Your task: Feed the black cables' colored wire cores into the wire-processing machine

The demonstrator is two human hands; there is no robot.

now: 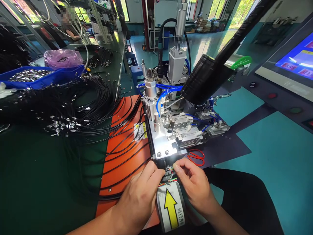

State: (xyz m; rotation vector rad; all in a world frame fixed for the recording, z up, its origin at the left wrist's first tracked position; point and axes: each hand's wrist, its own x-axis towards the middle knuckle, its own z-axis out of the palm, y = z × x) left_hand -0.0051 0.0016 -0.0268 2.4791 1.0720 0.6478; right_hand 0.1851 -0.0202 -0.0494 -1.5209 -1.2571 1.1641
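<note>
Both hands meet at the front of a metal machine [166, 140]. My left hand [141, 189] is closed, with its thumb and forefinger against a small black fixture [167, 174]; whatever they grip is hidden. On the other side, my right hand [195, 182] pinches the ends of thin coloured wires [171, 168] between thumb and forefinger. More thin coloured wires [172, 180] lie just below the fingertips. Under them is a white guide plate [179, 195] with a yellow arrow. Black cables [127, 166] run across an orange panel [117, 176] and pass beneath my left hand.
Black cables with shiny metal ends [66, 125] are heaped at left, beside a blue tray [68, 75] of small metal parts. A black lamp [205, 78] overhangs the machine. Red-handled scissors or pliers [197, 157] lie near my right hand. A control screen [298, 58] stands right; a person [69, 27] sits behind.
</note>
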